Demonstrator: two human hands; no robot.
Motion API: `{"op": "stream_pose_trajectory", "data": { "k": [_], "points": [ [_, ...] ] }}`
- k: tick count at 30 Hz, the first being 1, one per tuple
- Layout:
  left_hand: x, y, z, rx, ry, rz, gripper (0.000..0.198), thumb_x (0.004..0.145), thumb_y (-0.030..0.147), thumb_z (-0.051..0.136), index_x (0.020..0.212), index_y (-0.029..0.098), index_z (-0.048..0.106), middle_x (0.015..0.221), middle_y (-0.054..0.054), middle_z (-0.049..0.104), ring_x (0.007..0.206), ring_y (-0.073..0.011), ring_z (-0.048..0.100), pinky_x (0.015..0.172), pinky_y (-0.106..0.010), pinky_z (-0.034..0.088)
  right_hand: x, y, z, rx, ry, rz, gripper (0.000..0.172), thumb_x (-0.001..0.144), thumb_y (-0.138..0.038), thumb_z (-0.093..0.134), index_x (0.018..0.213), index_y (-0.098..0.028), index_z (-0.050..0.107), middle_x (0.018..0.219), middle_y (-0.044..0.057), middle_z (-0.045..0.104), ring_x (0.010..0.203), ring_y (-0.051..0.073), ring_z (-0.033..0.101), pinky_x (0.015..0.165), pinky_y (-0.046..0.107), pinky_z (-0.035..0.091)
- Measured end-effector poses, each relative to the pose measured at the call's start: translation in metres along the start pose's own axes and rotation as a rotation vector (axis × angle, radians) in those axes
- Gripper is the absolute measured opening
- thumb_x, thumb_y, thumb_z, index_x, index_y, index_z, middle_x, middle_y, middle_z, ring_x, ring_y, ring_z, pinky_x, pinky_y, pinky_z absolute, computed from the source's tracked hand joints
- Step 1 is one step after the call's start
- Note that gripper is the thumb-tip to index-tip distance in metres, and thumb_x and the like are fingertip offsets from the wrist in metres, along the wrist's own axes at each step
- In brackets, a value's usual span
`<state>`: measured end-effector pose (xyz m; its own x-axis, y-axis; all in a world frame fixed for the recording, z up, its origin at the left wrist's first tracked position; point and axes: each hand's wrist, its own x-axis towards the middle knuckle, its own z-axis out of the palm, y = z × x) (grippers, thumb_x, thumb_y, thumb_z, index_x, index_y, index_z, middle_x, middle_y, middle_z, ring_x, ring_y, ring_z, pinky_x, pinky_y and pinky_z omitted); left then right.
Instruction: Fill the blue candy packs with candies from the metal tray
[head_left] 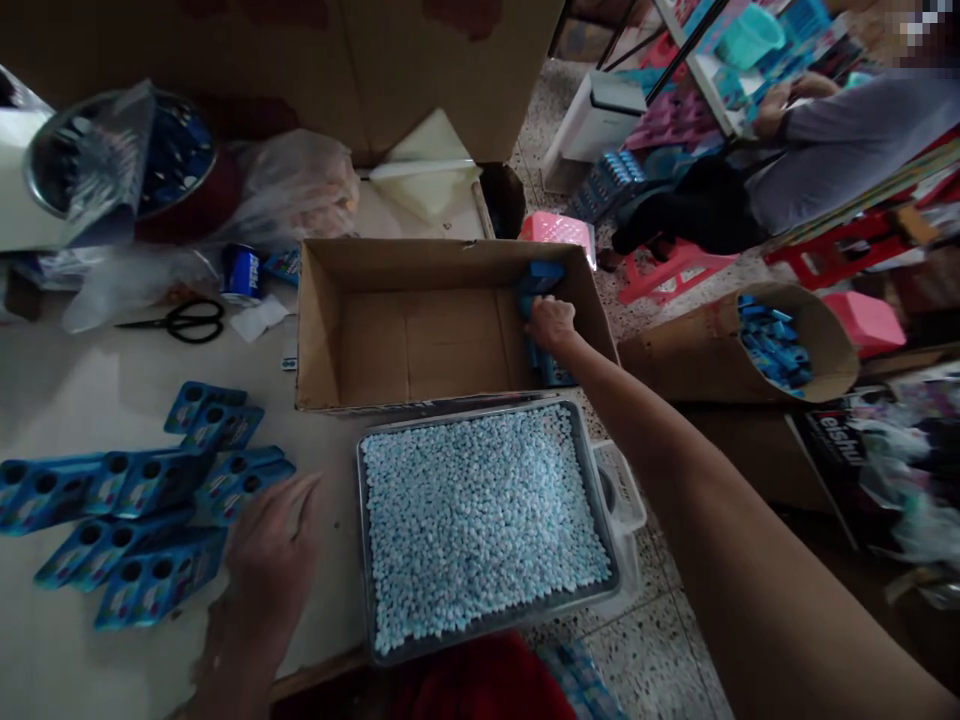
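Observation:
My right hand (553, 324) reaches into the right end of an open cardboard box (450, 395). Its fingers are closed on a small blue pack (527, 306), partly hidden by the hand. More blue packs (553, 372) stand along that end of the box. My left hand (274, 535), smeared by motion, is over the table just right of several flat blue packs with round dark holes (150, 485); whether it holds anything does not show. Between my arms a clear tray (367, 560) is filled with small pale-blue pellets (487, 520).
Black scissors (191, 320) and a blue Pepsi can (241, 274) lie left of the box. A metal bowl (34, 175) of blue items stands behind them. At right, a cardboard drum (675, 345) holds blue pieces; another person (847, 150) sits beyond it.

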<state>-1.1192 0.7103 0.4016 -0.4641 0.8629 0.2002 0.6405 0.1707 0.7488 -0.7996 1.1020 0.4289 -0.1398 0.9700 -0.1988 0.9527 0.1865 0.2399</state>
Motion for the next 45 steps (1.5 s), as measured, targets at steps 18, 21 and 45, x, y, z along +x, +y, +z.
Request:
{"op": "stream_pose_trajectory", "data": {
  "k": [18,21,45],
  "points": [
    [0.221,0.051,0.17,-0.566,-0.406,-0.001,0.044,0.064,0.026,0.092,0.098,0.018,0.067,0.089,0.0,0.07,0.084,-0.0173,0.066,0.079,-0.028,0.052,0.072,0.023,0.014,0.338,0.296,-0.322,0.037,0.109,-0.01,0.035,0.126,0.001,0.066,0.139,0.024,0.064,0.136,0.03,0.053,0.116,0.05,0.036],
    [0.213,0.042,0.171,-0.689,-0.38,-0.12,0.04,0.066,0.031,0.091,0.095,0.019,0.065,0.088,-0.001,0.071,0.081,-0.0182,0.067,0.075,-0.029,0.054,0.072,0.025,0.018,0.235,0.248,-0.27,0.04,0.104,-0.005,0.036,0.131,0.002,0.065,0.136,0.03,0.064,0.131,0.038,0.055,0.113,0.062,0.039],
    [0.121,0.156,0.14,-0.831,-0.197,-0.087,0.052,0.081,0.054,0.085,0.115,0.021,0.062,0.116,-0.008,0.076,0.108,-0.0242,0.075,0.101,-0.038,0.06,-0.222,0.009,-0.022,1.913,0.197,0.094,0.043,0.066,-0.034,0.094,0.102,-0.027,0.07,0.094,-0.001,0.077,0.084,0.02,0.072,0.083,0.037,0.06]
  ]
}}
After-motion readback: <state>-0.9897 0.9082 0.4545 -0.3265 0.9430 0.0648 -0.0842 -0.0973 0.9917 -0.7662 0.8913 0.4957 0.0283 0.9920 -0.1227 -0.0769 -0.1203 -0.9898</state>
